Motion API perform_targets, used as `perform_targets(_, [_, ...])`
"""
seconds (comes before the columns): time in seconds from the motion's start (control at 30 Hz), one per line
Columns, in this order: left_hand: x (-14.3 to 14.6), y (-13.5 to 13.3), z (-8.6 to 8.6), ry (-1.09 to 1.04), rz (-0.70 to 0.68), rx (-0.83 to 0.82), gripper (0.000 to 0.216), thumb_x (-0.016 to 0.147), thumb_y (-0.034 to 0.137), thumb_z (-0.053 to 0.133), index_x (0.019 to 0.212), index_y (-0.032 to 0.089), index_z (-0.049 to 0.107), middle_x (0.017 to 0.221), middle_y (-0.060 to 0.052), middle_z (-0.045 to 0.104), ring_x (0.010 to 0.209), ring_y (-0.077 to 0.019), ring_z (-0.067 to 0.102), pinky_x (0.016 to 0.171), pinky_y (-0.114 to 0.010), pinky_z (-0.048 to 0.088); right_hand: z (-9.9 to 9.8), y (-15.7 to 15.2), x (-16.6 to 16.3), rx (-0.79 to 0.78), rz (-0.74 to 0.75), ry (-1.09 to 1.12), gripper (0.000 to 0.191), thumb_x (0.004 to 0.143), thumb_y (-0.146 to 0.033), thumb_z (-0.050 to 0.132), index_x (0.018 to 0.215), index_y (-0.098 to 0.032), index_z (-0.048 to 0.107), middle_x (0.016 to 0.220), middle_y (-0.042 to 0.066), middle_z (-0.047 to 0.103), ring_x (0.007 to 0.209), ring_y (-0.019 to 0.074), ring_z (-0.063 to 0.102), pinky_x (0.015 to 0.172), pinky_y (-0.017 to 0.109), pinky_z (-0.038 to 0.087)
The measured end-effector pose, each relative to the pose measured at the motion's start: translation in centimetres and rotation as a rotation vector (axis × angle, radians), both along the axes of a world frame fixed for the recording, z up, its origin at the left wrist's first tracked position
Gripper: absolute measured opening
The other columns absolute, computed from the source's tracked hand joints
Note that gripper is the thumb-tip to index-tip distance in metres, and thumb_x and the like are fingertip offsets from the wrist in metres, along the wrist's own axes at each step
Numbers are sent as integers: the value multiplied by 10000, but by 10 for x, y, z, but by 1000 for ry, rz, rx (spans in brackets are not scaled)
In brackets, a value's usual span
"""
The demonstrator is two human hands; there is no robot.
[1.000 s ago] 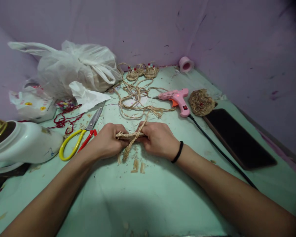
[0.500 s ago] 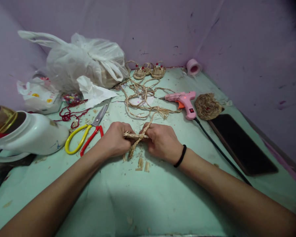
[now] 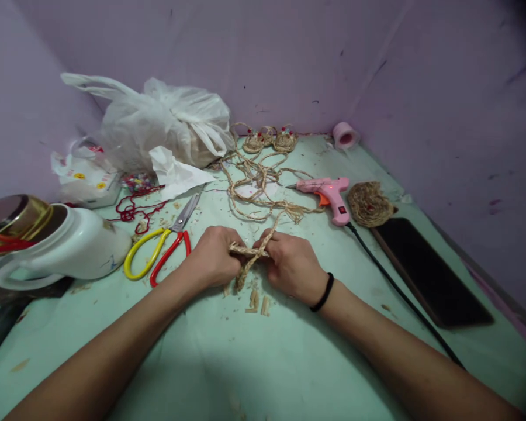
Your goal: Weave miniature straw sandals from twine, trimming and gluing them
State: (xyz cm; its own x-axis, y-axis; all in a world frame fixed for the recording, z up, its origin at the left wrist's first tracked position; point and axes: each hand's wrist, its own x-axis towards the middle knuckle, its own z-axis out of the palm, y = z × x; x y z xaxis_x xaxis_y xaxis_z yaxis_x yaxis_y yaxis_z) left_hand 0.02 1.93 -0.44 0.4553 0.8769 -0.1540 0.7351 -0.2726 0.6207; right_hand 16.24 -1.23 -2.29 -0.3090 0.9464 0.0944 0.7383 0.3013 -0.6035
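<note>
My left hand (image 3: 217, 257) and my right hand (image 3: 291, 266) are close together over the middle of the table, both closed on a braided straw cord (image 3: 248, 251). A short stretch of it shows level between my fists, and another length of braid crosses over it. One end of that crossing braid hangs down toward the table; the other runs back to a loose tangle of straw cord (image 3: 263, 175). My fingertips are mostly hidden. Cut straw bits (image 3: 254, 301) lie just below my hands.
Yellow-and-red-handled scissors (image 3: 158, 251) and a white jug (image 3: 83, 242) stand left. A knotted plastic bag (image 3: 166, 117) sits behind. On the right are a pink glue gun (image 3: 328, 193) with a black cable, a coiled straw piece (image 3: 370, 204) and a phone (image 3: 429, 269).
The whole view has shifted slightly, so everything appears a little lower and the left-side things further right. My hands keep their hold on the braided straw cord.
</note>
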Motion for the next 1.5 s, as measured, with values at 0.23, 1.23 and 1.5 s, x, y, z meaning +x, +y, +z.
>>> perform_targets(0.23, [-29, 14, 22, -573, 135, -245, 495, 649, 353, 645, 1103, 169, 569, 993, -63, 626, 866, -192, 560, 699, -244, 420, 7, 13, 9, -436, -109, 630, 179, 651, -212, 625, 545, -152, 493, 461, -72, 423, 429, 57, 360, 407, 185, 249])
perform_targets(1.23, [-22, -8, 12, -977, 662, -174, 401, 680, 368, 553, 435, 198, 285, 340, 104, 206, 312, -31, 164, 350, -200, 102, 15, -1, 4, -765, -114, 1241, 302, 564, -291, 772, 616, -145, 513, 517, -73, 446, 375, 16, 362, 333, 125, 298])
perform_targets(1.5, [-26, 0, 11, -1046, 602, -334, 323, 621, 289, 637, 903, 131, 621, 798, -50, 622, 638, -130, 546, 516, -226, 398, 10, -5, -3, -554, -73, 882, 359, 568, -433, 732, 616, -154, 512, 502, -57, 464, 417, 69, 401, 400, 204, 383])
